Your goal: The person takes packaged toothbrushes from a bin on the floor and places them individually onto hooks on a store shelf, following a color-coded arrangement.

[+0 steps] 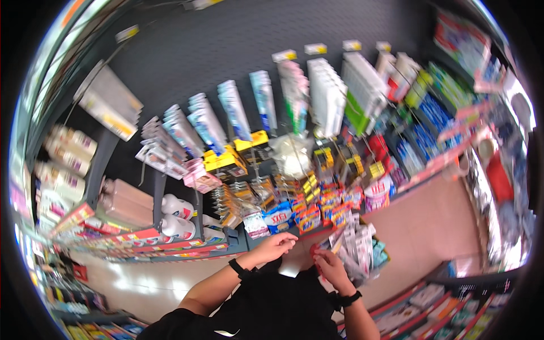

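Observation:
My left hand (pixel 276 247) hovers in front of the lowest shelf, its fingers loosely bent and apart from the thumb, with nothing seen in it. Closest to it are a blue bag (pixel 277 217) and a white and pink packet (pixel 256 225) on the shelf edge. To its right, the fingers of my right hand (pixel 333 268) are closed by a small red thing (pixel 314 253), too blurred to name. Beside this hand is an open carton (pixel 381 246) filled with clear plastic packages (pixel 357 247).
Hanging packs (pixel 327 96) line the dark pegboard ahead. Orange packets (pixel 307 217) and a white and pink tub (pixel 378 192) stand low down. White bottles (pixel 178 226) fill shelves at left. Another shelf rack (pixel 419 306) is at lower right, above the tiled floor (pixel 436 226).

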